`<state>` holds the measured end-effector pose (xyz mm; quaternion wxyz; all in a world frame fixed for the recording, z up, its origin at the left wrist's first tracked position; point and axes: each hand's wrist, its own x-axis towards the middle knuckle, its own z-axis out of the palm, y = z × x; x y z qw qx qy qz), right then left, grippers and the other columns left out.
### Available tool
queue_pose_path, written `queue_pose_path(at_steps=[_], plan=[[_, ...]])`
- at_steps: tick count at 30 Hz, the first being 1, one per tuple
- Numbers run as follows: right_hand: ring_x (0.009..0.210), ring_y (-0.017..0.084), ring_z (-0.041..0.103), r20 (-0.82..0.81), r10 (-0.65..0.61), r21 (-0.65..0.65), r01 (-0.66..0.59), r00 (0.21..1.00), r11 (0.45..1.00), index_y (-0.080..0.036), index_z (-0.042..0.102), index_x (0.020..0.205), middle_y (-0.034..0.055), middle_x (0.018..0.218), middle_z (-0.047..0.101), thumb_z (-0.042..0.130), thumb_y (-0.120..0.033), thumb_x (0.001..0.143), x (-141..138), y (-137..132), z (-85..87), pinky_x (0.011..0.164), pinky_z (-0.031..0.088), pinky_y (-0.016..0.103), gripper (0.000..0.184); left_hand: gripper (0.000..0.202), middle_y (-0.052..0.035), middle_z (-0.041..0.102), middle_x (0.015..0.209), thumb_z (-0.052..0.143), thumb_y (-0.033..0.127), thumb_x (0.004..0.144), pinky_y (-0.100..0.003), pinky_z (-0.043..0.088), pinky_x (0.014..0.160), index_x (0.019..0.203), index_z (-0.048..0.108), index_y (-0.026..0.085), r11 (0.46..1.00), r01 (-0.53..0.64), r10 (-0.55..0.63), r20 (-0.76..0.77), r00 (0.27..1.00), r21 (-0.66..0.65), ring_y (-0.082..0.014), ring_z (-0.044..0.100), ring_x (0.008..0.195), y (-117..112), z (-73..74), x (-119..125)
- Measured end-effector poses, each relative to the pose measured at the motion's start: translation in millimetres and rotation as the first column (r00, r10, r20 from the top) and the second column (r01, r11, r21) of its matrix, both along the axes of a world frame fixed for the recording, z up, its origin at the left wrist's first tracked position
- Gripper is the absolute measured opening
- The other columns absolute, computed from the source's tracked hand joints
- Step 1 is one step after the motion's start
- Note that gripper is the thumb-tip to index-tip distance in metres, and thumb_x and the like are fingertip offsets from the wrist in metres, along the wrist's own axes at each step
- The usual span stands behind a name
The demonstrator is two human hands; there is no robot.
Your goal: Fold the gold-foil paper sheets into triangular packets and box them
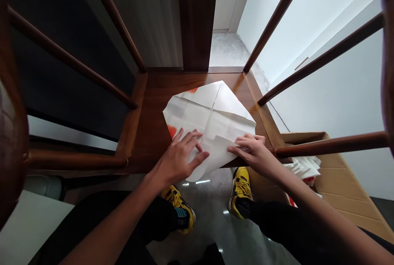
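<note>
A white sheet of paper [212, 117], folded into flaps with orange-red marks at its edges, lies on a dark wooden seat-like surface [156, 109]. My left hand [180, 158] rests flat on the sheet's near left part with its fingers spread. My right hand [250, 150] presses on the near right edge of the sheet, fingers bent and held together, fingertips on the fold. The sheet's near corner hangs over the wooden front edge.
Slanted wooden rails [117, 19] rise on both sides of the surface. A cardboard box [338, 174] at the right holds several folded white papers [303, 166]. My yellow shoes [240, 187] stand on the glossy grey floor below.
</note>
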<state>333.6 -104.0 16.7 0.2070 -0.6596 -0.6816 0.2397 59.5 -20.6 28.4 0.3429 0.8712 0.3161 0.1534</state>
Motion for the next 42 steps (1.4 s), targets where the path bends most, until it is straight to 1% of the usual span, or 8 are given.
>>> queue_pose_path(at_steps=[4,10,25,29,32,35,39,42], plan=[[0.084,0.027,0.063,-0.067,-0.209,-0.002,0.210,0.976,0.978,-0.024,0.064,0.070,0.0024,0.076,0.071,0.068,-0.065,0.092,-10,15,-1.5,0.095,0.037,0.051,0.046,0.030,-0.0056,0.046,0.166,0.063,0.047,0.100,-0.058,0.014,0.136,0.084,0.060,0.022,0.996,-0.091,0.091,-0.009,0.996,-0.004,-0.0275,0.043,0.154,-9,-5.5,6],[0.080,0.024,0.063,-0.003,-0.266,0.081,0.265,0.964,0.961,-0.025,0.068,0.072,0.0024,0.077,0.074,0.065,-0.064,0.093,-18,27,-4.9,0.099,0.033,0.052,0.044,0.026,-0.0017,0.030,0.174,0.064,0.026,0.096,-0.060,0.029,0.129,0.070,0.061,0.021,0.973,-0.226,0.227,-0.022,0.974,0.046,-0.0320,0.044,0.150,-11,-19.0,14],[0.086,0.029,0.060,0.109,-0.344,0.131,0.330,0.932,0.935,-0.027,0.069,0.073,0.0056,0.078,0.072,0.067,-0.068,0.090,-23,33,-12.5,0.095,0.035,0.055,0.044,0.026,-0.0095,0.047,0.162,0.069,0.023,0.093,-0.058,0.044,0.118,0.072,0.054,0.022,0.956,-0.285,0.286,0.008,0.958,0.074,-0.0327,0.053,0.139,-10,-24.3,14],[0.088,0.030,0.060,0.114,-0.356,0.129,0.341,0.928,0.931,-0.027,0.070,0.074,0.0059,0.077,0.071,0.068,-0.071,0.088,-23,34,-14.0,0.095,0.034,0.054,0.046,0.011,-0.0112,0.044,0.165,0.066,0.024,0.094,-0.058,0.043,0.117,0.105,0.065,0.021,0.955,-0.280,0.284,-0.031,0.958,0.100,-0.0327,0.052,0.140,-11,-20.5,13],[0.086,0.029,0.061,0.098,-0.364,0.142,0.349,0.926,0.926,-0.027,0.070,0.075,0.0052,0.076,0.071,0.068,-0.071,0.088,-21,37,-15.8,0.096,0.034,0.054,0.046,0.053,-0.0055,0.032,0.174,0.053,0.021,0.101,-0.062,0.031,0.125,0.154,0.044,0.028,0.964,-0.147,0.172,-0.097,0.980,0.221,-0.0299,0.046,0.148,-13,-17.5,12],[0.086,0.028,0.065,0.134,-0.349,0.213,0.317,0.927,0.924,-0.026,0.069,0.082,0.0046,0.083,0.073,0.067,-0.065,0.092,-22,37,-14.2,0.098,0.034,0.053,0.040,0.058,0.0007,0.028,0.175,0.040,0.019,0.107,-0.061,0.014,0.133,0.163,0.034,0.030,0.950,0.035,0.023,-0.182,0.983,0.311,-0.0257,0.033,0.159,-15,-18.9,10],[0.122,0.034,0.062,0.291,-0.239,0.365,0.123,0.926,0.923,-0.027,0.066,0.123,0.0109,0.130,0.072,0.059,-0.047,0.102,-40,22,-7.7,0.109,0.034,0.055,0.030,0.059,0.0004,0.029,0.174,0.035,0.026,0.109,-0.057,0.009,0.136,0.167,0.027,0.026,0.944,0.057,0.010,-0.199,0.980,0.325,-0.0247,0.023,0.163,-14,-25.7,11],[0.153,0.033,0.040,0.395,0.004,0.286,-0.127,0.918,0.950,-0.023,0.040,0.159,0.0132,0.166,0.045,0.051,-0.041,0.106,-54,6,-9.7,0.124,0.028,0.053,0.057,0.063,0.0001,0.025,0.175,0.035,0.025,0.109,-0.059,0.010,0.135,0.170,0.019,0.028,0.946,-0.002,0.067,-0.189,0.980,0.325,-0.0268,0.020,0.164,-12,-29.8,17]])
